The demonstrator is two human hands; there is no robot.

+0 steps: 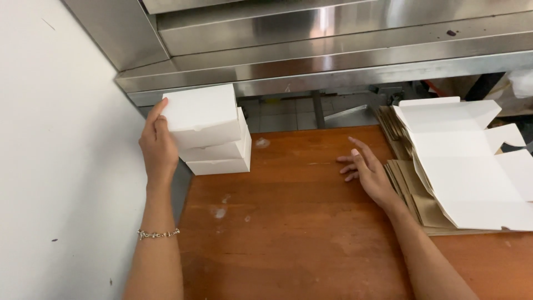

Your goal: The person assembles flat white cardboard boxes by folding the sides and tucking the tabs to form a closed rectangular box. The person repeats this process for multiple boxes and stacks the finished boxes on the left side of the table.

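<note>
- The left hand (157, 145) is gripping the left end of a closed white cardboard box (202, 115), thumb up along its side, fingers curling round the near corner.
- That box is sitting on top of a stack of two more closed white boxes (219, 157) at the far left corner of the reddish-brown wooden table (288, 222), hard by the white wall (61, 166) and just below the stainless steel shelf edge (311, 72).
- The top box is lying slightly askew on the stack, its long axis running left to right across the view.
- The right hand (366, 169) is lying open and empty, palm down on the wood, fingers spreading toward the stack but well apart from it.
- Just beside the right hand's outer edge a pile of flat, unfolded white-and-brown carton blanks (461, 172) is resting on the table's right side.
- The left hand is therefore on the boxes; the right is nearer the blanks.
- A thin beaded bracelet (158, 234) is circling the left wrist.
</note>
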